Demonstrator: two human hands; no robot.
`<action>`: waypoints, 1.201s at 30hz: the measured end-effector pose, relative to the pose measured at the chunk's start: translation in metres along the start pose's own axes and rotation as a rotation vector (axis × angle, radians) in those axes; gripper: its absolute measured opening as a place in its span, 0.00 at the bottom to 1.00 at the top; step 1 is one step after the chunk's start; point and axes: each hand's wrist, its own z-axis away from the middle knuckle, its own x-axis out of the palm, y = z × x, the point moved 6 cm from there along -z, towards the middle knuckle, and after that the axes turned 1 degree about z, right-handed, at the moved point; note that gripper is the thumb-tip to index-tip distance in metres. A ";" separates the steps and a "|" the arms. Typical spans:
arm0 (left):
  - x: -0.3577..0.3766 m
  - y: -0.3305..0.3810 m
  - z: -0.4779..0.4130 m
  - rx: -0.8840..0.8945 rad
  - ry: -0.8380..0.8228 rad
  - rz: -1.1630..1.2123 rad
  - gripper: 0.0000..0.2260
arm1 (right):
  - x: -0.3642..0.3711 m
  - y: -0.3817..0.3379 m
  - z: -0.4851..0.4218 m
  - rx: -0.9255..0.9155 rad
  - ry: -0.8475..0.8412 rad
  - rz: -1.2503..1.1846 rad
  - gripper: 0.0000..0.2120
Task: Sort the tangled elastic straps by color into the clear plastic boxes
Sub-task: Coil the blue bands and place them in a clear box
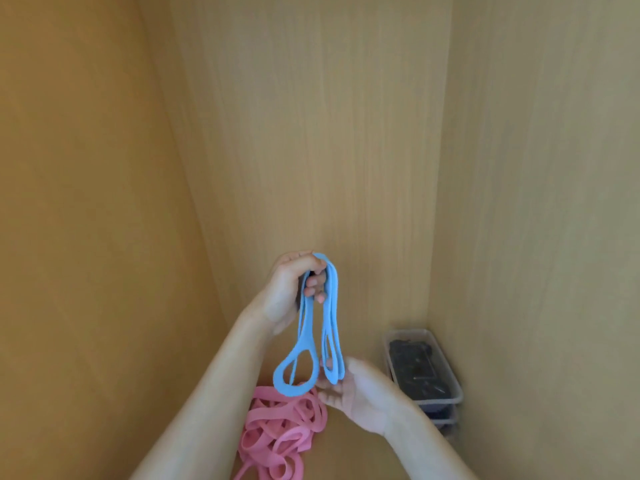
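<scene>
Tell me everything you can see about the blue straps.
The blue straps are flat, soft-looking elastic bands in light blue, bunched into several long loops. They hang straight down from the left hand, whose fingers curl round their top. The lower loops dangle above the pink straps, and the open right hand sits at their lower ends, seemingly touching them.

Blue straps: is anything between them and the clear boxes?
Only the open right hand, at the loops' lower ends, lies between the blue straps and the clear boxes; the left hand grips them at the top.
</scene>
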 end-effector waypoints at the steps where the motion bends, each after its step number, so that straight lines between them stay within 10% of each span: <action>1: -0.001 0.000 0.000 -0.001 0.004 0.009 0.07 | 0.003 0.002 0.000 0.001 -0.021 -0.029 0.03; 12: -0.015 -0.005 0.001 0.026 0.118 0.089 0.08 | 0.012 0.011 0.007 -0.002 -0.302 -0.333 0.13; 26: -0.036 -0.006 0.007 -0.040 0.030 -0.646 0.04 | -0.026 0.009 0.011 -0.026 0.024 -0.264 0.19; 36: -0.084 -0.080 0.039 -0.294 0.234 -0.482 0.08 | -0.053 -0.062 0.032 -0.237 0.200 -0.016 0.09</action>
